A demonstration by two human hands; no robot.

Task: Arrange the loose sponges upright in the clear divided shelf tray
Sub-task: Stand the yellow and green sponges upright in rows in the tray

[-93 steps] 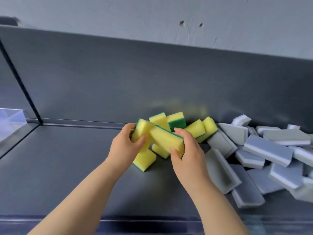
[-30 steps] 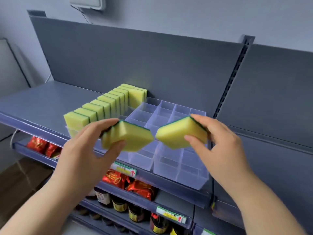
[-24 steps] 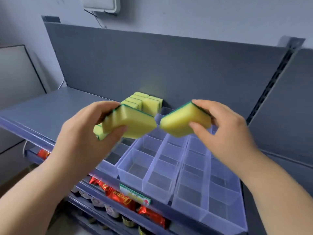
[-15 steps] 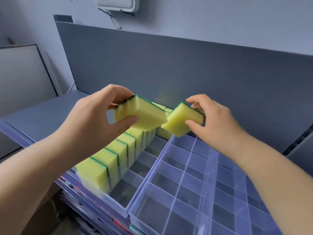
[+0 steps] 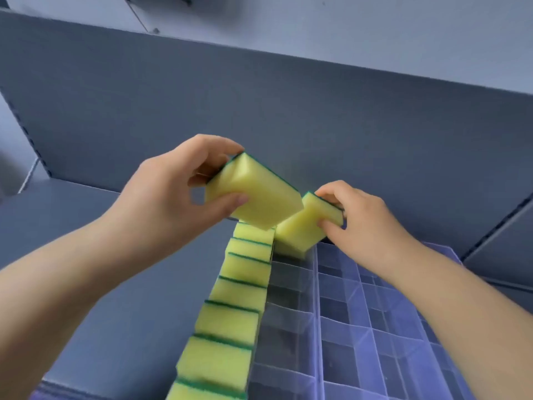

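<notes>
My left hand [image 5: 170, 194] grips a yellow sponge with a green scrub layer [image 5: 256, 197], held in the air above the far end of the tray. My right hand [image 5: 357, 217] pinches a second yellow and green sponge [image 5: 302, 229], tilted, with its lower end at the far cell of the tray's second column. The clear divided shelf tray [image 5: 360, 319] lies on the shelf below both hands. Its leftmost column holds a row of several upright yellow sponges [image 5: 230, 321]. The other cells that I can see hold nothing.
The tray lies on a grey-blue shelf [image 5: 101, 284] with a tall grey back panel [image 5: 288, 111] right behind it. A further panel [image 5: 507, 243] joins on the right. The pale wall [image 5: 346, 21] rises above.
The view has closed in on the tray's far end. My right hand has lowered its sponge down to the far cell of the second column. My left hand still holds its sponge aloft.
</notes>
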